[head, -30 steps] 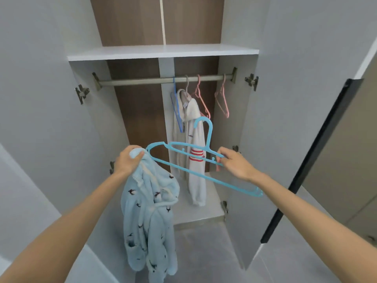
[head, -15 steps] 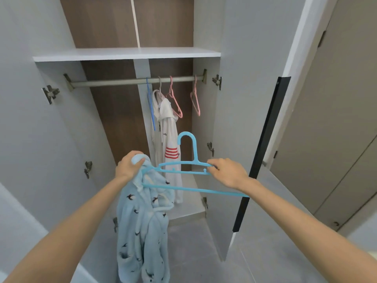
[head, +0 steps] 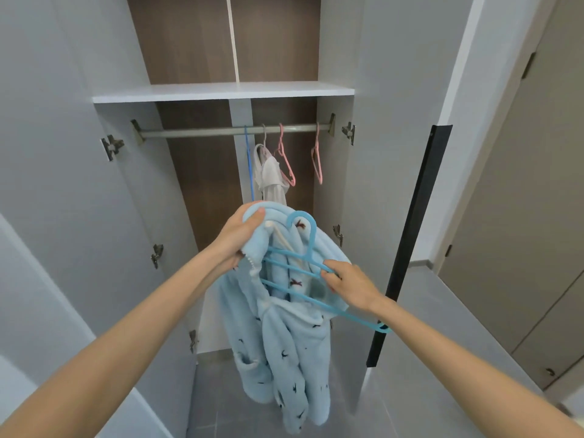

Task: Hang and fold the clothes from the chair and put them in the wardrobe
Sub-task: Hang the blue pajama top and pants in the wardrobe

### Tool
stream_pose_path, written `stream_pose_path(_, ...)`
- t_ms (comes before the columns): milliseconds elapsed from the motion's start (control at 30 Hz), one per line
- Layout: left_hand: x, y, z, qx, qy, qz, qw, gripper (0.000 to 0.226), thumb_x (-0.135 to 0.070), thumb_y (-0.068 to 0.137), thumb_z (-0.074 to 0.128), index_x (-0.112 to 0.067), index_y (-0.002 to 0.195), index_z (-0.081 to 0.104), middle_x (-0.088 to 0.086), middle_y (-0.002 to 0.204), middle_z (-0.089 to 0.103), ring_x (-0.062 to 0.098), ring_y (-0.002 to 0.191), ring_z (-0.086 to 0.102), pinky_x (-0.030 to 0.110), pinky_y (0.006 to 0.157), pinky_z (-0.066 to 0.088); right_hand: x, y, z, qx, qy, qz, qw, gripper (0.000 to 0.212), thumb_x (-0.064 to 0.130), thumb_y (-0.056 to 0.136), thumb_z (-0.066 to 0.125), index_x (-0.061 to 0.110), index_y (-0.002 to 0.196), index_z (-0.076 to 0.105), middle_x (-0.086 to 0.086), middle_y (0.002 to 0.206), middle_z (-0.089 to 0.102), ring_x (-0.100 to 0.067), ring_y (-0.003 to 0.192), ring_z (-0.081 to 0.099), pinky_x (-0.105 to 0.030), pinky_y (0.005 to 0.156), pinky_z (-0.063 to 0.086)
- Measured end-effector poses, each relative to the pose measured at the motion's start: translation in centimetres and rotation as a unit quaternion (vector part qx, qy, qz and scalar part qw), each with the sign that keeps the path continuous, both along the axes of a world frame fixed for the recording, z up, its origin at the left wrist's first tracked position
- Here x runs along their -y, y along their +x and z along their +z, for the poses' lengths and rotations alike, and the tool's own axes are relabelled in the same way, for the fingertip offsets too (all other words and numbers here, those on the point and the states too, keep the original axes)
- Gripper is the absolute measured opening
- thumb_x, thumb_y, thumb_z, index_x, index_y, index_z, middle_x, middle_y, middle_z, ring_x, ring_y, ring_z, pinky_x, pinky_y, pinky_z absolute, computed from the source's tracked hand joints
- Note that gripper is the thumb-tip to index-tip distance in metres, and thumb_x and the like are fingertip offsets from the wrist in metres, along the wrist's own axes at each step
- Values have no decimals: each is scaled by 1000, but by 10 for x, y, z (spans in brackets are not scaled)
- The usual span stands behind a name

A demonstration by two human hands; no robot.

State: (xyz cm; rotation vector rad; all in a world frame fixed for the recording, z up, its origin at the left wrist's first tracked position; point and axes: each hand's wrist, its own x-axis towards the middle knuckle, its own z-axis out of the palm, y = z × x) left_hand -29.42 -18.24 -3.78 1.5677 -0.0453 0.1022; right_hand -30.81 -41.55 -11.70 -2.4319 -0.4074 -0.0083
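White garment (head: 270, 178) in open grey wardrobe (head: 189, 93); left hand (head: 237, 238) tight around fluffy pale-blue robe (head: 294, 343), right hand (head: 350, 284) around blue plastic hanger (head: 311, 248).

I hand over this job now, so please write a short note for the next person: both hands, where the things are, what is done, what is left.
Left hand grips the blue robe at its collar.
Right hand holds the blue hanger, one end inside the robe's neck.
Done: a white garment hangs on the wardrobe rail.
To do: seat the robe, hook it on the rail.
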Motion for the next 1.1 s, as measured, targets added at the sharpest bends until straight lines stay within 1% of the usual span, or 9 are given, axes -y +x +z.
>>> stream_pose_path(133, 6, -17, -3, 30, 78, -18, 996, 36, -25, 95, 58, -20, 130, 51, 0, 130, 54, 13, 114, 54, 25, 92, 49, 4, -10, -8, 10, 119, -18, 993, 30, 21, 97, 45, 15, 67, 43, 4, 61, 41, -11, 58, 34, -34, 60, 31)
stream_pose_path(267, 3, -21, -8, 97, 284, 14, 954, 69, -18, 82, 73, -24, 140, 35, -8, 115, 49, 5, 99, 51, 3, 71, 40, 8, -20, -8, 29, 221, -47, 974, 31, 18, 99, 46, 16, 67, 44, 3, 62, 41, -11, 59, 35, -31, 58, 30)
stream_pose_path(333, 0, -17, -8, 108, 328, 56, 937, 85, -16, 77, 75, -18, 146, 24, -2, 112, 50, 8, 99, 53, 7, 75, 41, 7, -23, -5, 35, 248, -45, 967, 30, 15, 99, 46, 12, 69, 46, 4, 62, 41, -9, 58, 35, -25, 57, 31)
stream_pose_path(433, -4, -9, -10, 108, 415, 126, 894, 86, -20, 72, 75, -18, 144, 28, 11, 130, 35, 26, 121, 36, 35, 95, 39, 1, -27, 4, 42, 277, -40, 959, 27, 12, 99, 46, 6, 72, 48, 1, 63, 42, -7, 58, 35, -17, 55, 32)
stream_pose_path(567, -10, 1, -3, 162, 299, 171, 925, 25, -6, 88, 54, -6, 113, 56, 13, 120, 49, 30, 110, 50, 30, 85, 44, -10, -27, 16, 49, 295, -33, 954, 20, 8, 98, 45, 3, 80, 51, -2, 68, 44, -10, 63, 38, -19, 60, 35)
stream_pose_path(833, -24, 20, 20, 100, 184, 103, 972, 33, 3, 100, 36, 8, 130, 47, 21, 123, 55, 27, 115, 55, 7, 81, 42, -30, -19, 18, -74, 245, -20, 967, 18, 16, 96, 37, 32, 103, 40, 3, 75, 58, -20, 67, 43, -34, 61, 39)
stream_pose_path(933, -20, 17, 14, 85, 202, 74, 973, 27, 7, 95, 41, 11, 117, 56, 13, 102, 58, 15, 87, 57, 10, 70, 44, -48, -20, 24, -152, 227, 6, 962, 7, 22, 98, 42, 28, 100, 44, 2, 80, 50, -10, 54, 35, -21, 44, 30)
stream_pose_path(1033, -7, 4, 1, 77, 211, 5, 974, 18, 0, 94, 46, 3, 105, 60, 7, 96, 62, 15, 87, 57, 23, 79, 47, -67, -18, 25, -197, 284, 0, 939, 21, 32, 102, 43, 19, 86, 41, 4, 66, 37, -4, 42, 27, -18, 39, 25)
stream_pose_path(1100, -5, -3, -9, 70, 179, -2, 981, 13, -2, 95, 47, -3, 101, 57, 1, 94, 60, 10, 85, 55, 14, 75, 45, -74, -11, 24, -199, 339, -38, 919, 21, 34, 102, 44, 17, 88, 44, 3, 65, 38, -4, 41, 26, -19, 39, 24)
